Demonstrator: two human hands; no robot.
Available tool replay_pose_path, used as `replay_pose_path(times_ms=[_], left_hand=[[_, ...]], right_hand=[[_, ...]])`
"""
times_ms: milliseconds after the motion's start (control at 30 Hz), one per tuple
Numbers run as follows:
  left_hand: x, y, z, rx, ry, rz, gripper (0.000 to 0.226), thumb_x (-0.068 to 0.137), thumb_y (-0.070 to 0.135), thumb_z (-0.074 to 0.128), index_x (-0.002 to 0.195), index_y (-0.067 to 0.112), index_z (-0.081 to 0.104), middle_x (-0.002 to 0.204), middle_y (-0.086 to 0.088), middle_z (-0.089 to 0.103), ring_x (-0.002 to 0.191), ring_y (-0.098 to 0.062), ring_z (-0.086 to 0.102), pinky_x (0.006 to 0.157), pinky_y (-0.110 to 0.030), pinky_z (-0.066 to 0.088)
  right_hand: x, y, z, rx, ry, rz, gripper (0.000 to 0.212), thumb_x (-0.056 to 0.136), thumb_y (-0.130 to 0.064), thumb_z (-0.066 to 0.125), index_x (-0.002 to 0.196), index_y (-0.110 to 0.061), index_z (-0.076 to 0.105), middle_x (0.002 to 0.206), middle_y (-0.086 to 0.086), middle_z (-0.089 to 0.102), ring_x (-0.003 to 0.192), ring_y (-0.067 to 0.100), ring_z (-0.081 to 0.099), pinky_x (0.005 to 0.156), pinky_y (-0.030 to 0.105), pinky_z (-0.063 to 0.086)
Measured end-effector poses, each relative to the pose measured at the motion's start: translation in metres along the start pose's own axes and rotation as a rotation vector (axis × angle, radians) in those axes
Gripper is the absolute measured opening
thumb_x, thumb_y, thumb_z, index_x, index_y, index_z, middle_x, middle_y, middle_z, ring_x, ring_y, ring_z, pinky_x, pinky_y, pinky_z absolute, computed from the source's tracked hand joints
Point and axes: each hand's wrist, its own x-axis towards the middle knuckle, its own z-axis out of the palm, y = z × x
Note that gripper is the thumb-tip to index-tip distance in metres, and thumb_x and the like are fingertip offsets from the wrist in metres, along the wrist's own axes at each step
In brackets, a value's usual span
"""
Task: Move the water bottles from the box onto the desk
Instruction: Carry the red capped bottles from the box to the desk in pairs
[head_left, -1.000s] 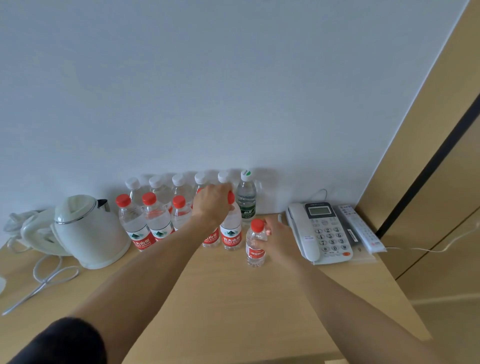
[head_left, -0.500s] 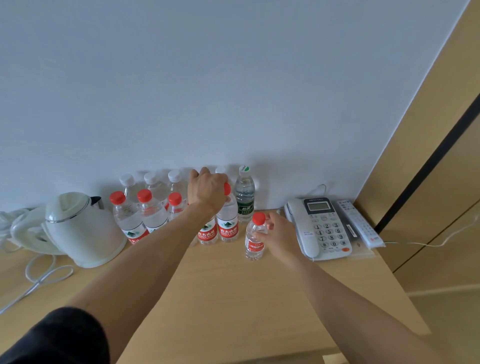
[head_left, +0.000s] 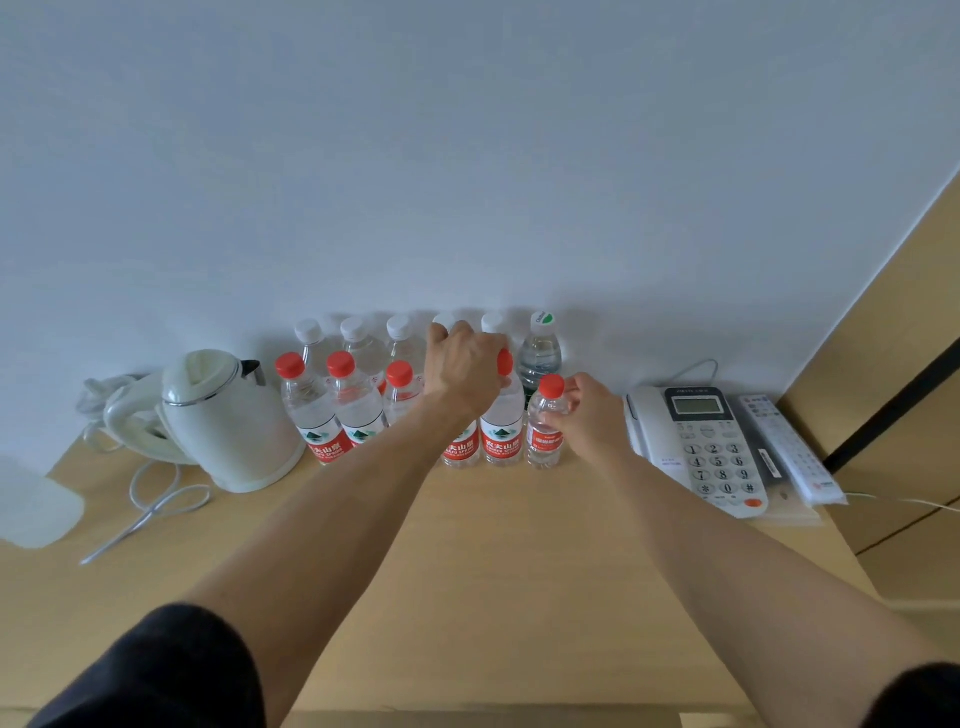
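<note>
The left hand (head_left: 467, 371) is curled over the tops of two red-capped bottles (head_left: 501, 423) in the front row, fingers wrapped round their necks, forearm stretched out from a dark sleeve. Just to its right, the right hand (head_left: 589, 415) grips a smaller red-capped bottle (head_left: 545, 431) round its upper body, standing upright on the table (head_left: 467, 582) at the right end of that row. More bottles stand behind, white-capped ones along the far wall (head_left: 467, 156) and one with a green-marked cap (head_left: 540, 353). Left of the bottles sits a white kettle (head_left: 223, 415) with its cord; to the right, a telephone (head_left: 698, 447) and a remote (head_left: 789, 452). The table is pale wood; wood panelling rises at the right.
</note>
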Motion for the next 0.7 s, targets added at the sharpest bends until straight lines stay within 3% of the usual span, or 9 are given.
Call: replay_pose_path(times_ms=[233,467,700], left_hand=[[-0.0004,-0.0049,0.0007,0.012,0.013,0.010,0.024,0.088,0.040,0.073,0.108,0.028,0.069,0.095,-0.001,0.067,0.104,-0.021,0.055,0.087,-0.037,0.024],[0.0010,-0.0040,0.0045,-0.033,0.021,-0.032,0.032,0.087,0.041,0.075,0.115,0.030,0.065,0.097,0.000,0.071,0.103,-0.021,0.057,0.091,-0.037,0.025],[0.0008,-0.0018,0.0088,-0.013,0.041,-0.055,0.033,0.088,0.043,0.074,0.115,0.028,0.062,0.098,-0.002,0.071,0.103,-0.021,0.058,0.094,-0.039,0.027]], right_hand=[[0.0046,-0.0057,0.0045,0.045,-0.011,-0.001,0.042,0.074,-0.018,0.088,0.107,-0.007,0.064,0.105,0.006,0.072,0.095,0.021,0.067,0.086,0.034,0.053],[0.0028,-0.0034,0.0036,0.038,-0.008,-0.008,0.041,0.072,-0.019,0.090,0.102,-0.009,0.063,0.098,0.000,0.069,0.087,0.016,0.064,0.078,0.027,0.047],[0.0051,0.0024,-0.0026,-0.005,-0.016,-0.001,0.038,0.068,-0.016,0.091,0.091,-0.008,0.062,0.091,0.010,0.072,0.086,0.029,0.068,0.080,0.039,0.055]])
